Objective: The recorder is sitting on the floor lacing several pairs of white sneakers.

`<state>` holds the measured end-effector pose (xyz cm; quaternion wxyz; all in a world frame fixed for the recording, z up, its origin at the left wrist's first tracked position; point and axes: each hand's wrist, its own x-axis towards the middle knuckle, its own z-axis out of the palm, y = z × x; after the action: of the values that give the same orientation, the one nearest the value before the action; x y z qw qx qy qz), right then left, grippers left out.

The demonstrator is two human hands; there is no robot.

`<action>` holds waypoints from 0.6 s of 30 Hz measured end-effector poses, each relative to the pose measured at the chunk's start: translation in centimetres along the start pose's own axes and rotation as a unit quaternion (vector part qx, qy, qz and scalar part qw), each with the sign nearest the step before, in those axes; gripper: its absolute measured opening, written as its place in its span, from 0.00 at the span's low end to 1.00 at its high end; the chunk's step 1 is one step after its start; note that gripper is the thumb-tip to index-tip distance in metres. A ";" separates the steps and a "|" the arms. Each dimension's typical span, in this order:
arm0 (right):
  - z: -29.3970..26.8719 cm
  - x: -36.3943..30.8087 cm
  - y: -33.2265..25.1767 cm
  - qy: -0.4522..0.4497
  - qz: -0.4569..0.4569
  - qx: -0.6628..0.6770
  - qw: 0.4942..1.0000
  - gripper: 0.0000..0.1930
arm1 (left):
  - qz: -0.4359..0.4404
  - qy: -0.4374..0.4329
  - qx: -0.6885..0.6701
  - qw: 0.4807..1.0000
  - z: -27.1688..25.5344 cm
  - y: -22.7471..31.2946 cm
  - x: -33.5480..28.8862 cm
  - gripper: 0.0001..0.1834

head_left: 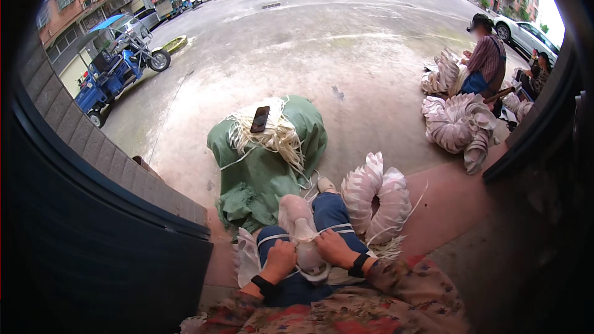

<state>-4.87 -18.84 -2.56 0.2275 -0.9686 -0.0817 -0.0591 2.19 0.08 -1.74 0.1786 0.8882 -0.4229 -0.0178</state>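
Observation:
Across my lap lies a pale pinkish-white bundle [305,227] of soft, nested pieces, its near end rounded. A thin white strip [337,227] crosses over it. My left hand [282,257] is closed at the bundle's left side, pinching the strip. On the opposite side my right hand [334,247] is also closed, with the strip at its fingers. Both hands touch or nearly touch the bundle; the exact fingertip grip is too small to make out. More loose whitish pieces [247,258] lie beside my left leg.
In front stands a green-covered heap [247,173] bearing cream strips [281,139] and a black phone [260,119]. Curled pinkish-white stacks [376,198] sit by my right leg. Two people work at the right among similar stacks [455,124]. A blue three-wheeler [117,68] is parked left.

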 end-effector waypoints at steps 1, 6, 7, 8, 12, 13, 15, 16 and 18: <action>0.2 0.0 -0.1 0.003 -0.001 0.000 1.000 0.09 | 0.016 0.013 0.000 1.000 0.1 -0.2 -0.1 0.06; 0.3 -0.3 0.1 0.052 -0.004 0.072 0.996 0.12 | 0.038 0.023 0.005 0.999 -1.3 0.3 0.7 0.06; 0.2 -0.4 0.2 0.051 -0.003 0.070 0.996 0.12 | 0.049 0.021 0.018 0.998 -1.8 0.5 1.4 0.06; 0.1 -0.3 -0.1 0.049 0.009 0.089 0.995 0.12 | 0.048 0.023 0.018 0.998 -2.0 0.5 2.1 0.06; 0.9 -0.5 0.4 0.070 0.046 0.163 0.983 0.10 | 0.058 0.025 -0.052 0.997 -1.0 1.2 5.2 0.05; 1.2 -0.6 0.7 0.071 0.047 0.161 0.983 0.10 | 0.060 -0.036 -0.048 0.996 -0.6 1.4 5.9 0.05; 1.4 -0.4 0.7 0.073 0.076 0.194 0.975 0.09 | 0.079 -0.066 -0.037 0.994 0.5 1.2 6.4 0.06; 1.4 -0.5 0.8 0.073 0.075 0.193 0.976 0.09 | 0.097 -0.098 -0.024 0.990 1.1 1.1 6.6 0.06; 0.8 -0.4 0.3 0.074 0.108 0.224 0.966 0.07 | 0.098 -0.093 -0.051 0.990 1.6 0.6 6.5 0.06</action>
<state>-5.12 -18.81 -3.44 0.4489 -0.8890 0.0289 -0.0856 5.63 -5.72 -2.21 0.1848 0.8268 -0.5210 -0.1040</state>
